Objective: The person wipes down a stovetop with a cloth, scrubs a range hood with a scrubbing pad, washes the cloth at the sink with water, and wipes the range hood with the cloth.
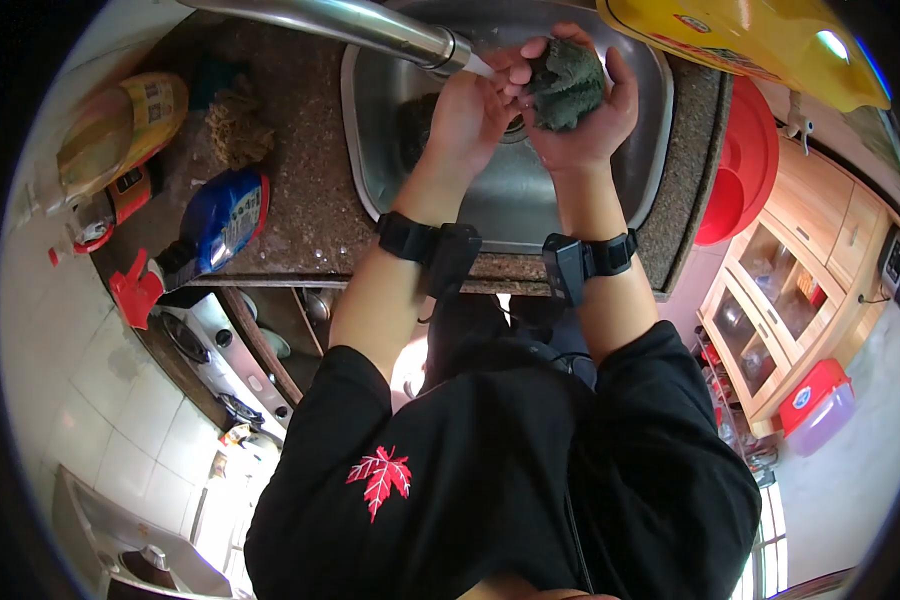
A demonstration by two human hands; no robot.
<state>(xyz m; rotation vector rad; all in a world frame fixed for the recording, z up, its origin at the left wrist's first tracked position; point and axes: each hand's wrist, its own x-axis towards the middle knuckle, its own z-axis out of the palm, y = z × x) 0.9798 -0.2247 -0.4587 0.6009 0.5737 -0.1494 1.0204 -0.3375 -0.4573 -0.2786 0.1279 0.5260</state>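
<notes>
In the head view, my right hand (595, 140) is cupped palm up around a crumpled dark green cloth (567, 85), with the fingers curled at its edges. Beside it, my left hand (467, 120) is turned palm up under the spout of the metal faucet (400, 35). Its fingers are loosely bent and reach toward the cloth; I see nothing in the palm. A whitish stream shows at the spout, by the left fingertips. Both hands are above the stainless steel sink (510, 205), partly covering the drain.
Left of the sink, the speckled counter (305, 180) bears a brownish scrubber (238, 130), a blue spray bottle (225, 215) with a red trigger, and a yellowish bottle (125, 130). A large yellow container (760, 45) juts in at upper right, near red basins (755, 150).
</notes>
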